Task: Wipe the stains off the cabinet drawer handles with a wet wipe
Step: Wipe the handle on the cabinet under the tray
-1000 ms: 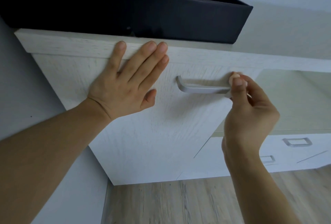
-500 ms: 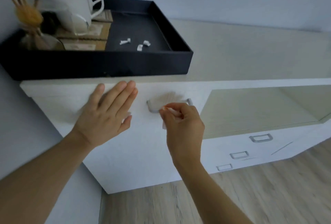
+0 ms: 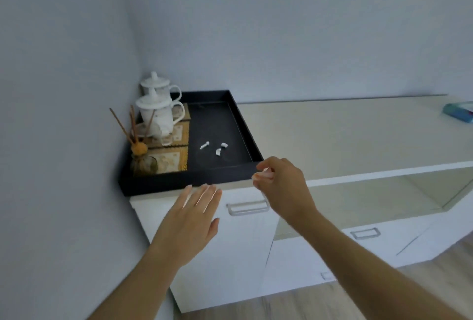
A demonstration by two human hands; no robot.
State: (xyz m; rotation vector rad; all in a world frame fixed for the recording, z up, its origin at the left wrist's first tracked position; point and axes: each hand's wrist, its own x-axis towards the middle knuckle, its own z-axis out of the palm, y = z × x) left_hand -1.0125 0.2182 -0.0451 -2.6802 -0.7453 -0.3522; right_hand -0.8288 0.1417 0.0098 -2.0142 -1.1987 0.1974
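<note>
A silver handle (image 3: 247,208) sits on the front of the white cabinet drawer (image 3: 238,248). My left hand (image 3: 190,220) lies flat with straight fingers on the drawer front, just left of the handle. My right hand (image 3: 280,186) hovers above the handle's right end, near the corner of the black tray, and pinches a small crumpled wet wipe (image 3: 261,174) between its fingertips. The wipe is off the handle. A second handle (image 3: 364,233) shows on a lower drawer to the right.
A black tray (image 3: 179,181) on the cabinet top holds two white lidded mugs (image 3: 160,112), a reed diffuser (image 3: 142,158) and three small white wipe scraps (image 3: 213,147). A blue packet (image 3: 459,112) lies at the far right. Walls close off the left and back.
My head has risen and pulled back, so the view now takes in the whole cabinet top. My right hand has lifted the wipe off the handle toward the tray. The left hand stays on the drawer.
</note>
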